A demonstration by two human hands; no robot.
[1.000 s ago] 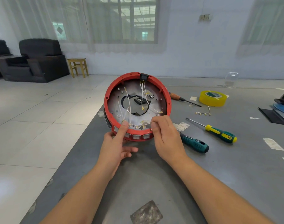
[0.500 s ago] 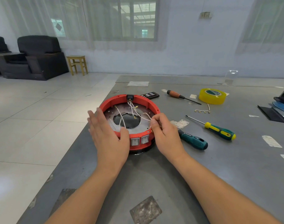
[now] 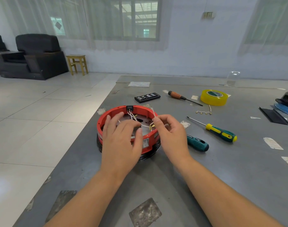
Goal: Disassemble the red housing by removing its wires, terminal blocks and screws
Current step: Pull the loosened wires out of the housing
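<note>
The round red housing (image 3: 140, 111) lies flat on the grey table (image 3: 221, 169), open side up, with a black terminal block (image 3: 129, 107) on its far rim. Thin white wires (image 3: 133, 117) with brass ring ends run from that block across the inside. My right hand (image 3: 171, 133) pinches one white wire (image 3: 154, 113) between thumb and forefinger above the right rim. My left hand (image 3: 122, 136) rests flat over the housing's near left side with fingers spread, hiding much of the inside. Grey switches (image 3: 145, 143) show on the front wall.
Right of the housing lie a teal-handled screwdriver (image 3: 198, 143) and a yellow-green screwdriver (image 3: 221, 132). Farther back are a brown-handled screwdriver (image 3: 181, 97), a black bit case (image 3: 147, 97), a yellow tape roll (image 3: 213, 97) and a loose wire piece (image 3: 203, 112). The table's left edge is close to the housing.
The housing went from tilted up toward me to lying flat on the table. My left hand moved onto its top, and my right hand lifted a white wire upward.
</note>
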